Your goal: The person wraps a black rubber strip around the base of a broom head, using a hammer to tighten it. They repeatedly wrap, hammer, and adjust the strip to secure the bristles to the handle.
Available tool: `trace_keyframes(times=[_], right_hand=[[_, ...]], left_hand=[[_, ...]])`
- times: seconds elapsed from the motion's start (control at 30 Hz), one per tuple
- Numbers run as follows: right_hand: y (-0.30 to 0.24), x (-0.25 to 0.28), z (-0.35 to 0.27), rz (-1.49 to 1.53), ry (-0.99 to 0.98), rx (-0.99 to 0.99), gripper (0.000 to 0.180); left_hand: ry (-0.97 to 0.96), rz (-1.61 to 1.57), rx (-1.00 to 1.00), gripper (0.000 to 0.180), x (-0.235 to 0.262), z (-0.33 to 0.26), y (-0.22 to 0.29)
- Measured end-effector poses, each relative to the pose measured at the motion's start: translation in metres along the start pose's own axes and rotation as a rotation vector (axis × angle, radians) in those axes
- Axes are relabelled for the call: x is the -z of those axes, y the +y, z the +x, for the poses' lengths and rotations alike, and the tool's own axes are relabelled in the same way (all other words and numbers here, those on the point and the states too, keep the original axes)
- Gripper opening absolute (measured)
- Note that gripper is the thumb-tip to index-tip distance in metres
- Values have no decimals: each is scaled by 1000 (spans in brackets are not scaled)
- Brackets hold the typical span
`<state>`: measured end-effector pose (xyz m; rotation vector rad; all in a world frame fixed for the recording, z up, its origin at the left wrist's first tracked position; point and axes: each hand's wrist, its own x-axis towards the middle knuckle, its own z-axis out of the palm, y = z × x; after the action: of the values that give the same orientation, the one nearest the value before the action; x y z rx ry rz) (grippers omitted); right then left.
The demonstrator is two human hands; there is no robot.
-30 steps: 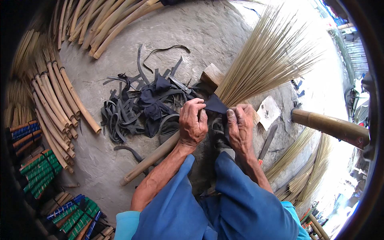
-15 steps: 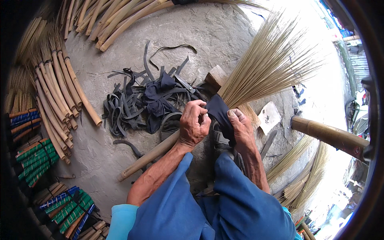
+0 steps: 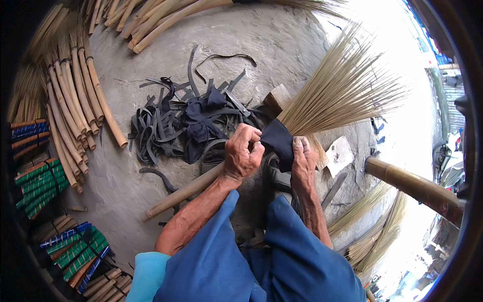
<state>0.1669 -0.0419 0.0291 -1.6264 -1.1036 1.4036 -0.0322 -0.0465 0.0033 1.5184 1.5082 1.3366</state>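
A broom lies across in front of my knees. Its straw bristles [image 3: 337,83] fan out to the far right, and its bamboo handle [image 3: 183,191] slants down to the near left under my left forearm. Dark cloth [image 3: 278,142] covers the neck where the bristles begin. My left hand [image 3: 243,151] is closed, its curled fingers at the cloth's left edge. On the other side, my right hand [image 3: 304,160] pinches the cloth's right edge between thumb and fingers. The cloth spans flat between both hands, above a dark shoe [image 3: 279,180].
Beyond my left hand lie a heap of black strips [image 3: 156,131] and scissors [image 3: 237,104]. A wooden block [image 3: 277,98] sits by the bristles. A flat blade [image 3: 334,190] and a bamboo post [image 3: 412,183] are to the right. Brooms with bamboo handles [image 3: 80,100] are stacked left.
My right hand has moved a little rightward along the cloth's edge. The cloth that hung toward the shoe now lies flatter between my hands. The left hand keeps its closed grip.
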Motion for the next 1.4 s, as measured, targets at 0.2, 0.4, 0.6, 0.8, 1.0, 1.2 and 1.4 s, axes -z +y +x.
trace_keyframes(times=[0.2,0.4,0.6,0.8,1.0,1.2,1.4], right_hand=[[-19,-19,25,-108,-26,85,35],[-37,-10,-3,27,-109,-99,38],[-40,0,-37,259,-194,-277,32],[-45,13,-47,327,-210,-302,30],[-56,14,-52,332,-196,-281,26],[-47,23,-46,308,-117,-195,20],[-10,26,-42,44,-28,-147,21]], left_hand=[[-85,157,-32,64,4,13,8],[-335,322,113,82,9,-4,13],[-301,338,37,78,13,-21,9],[-163,327,-82,71,8,-19,8],[-86,270,-238,33,13,-21,4],[-6,197,-243,22,15,-23,0],[25,158,-203,19,17,-24,-3]])
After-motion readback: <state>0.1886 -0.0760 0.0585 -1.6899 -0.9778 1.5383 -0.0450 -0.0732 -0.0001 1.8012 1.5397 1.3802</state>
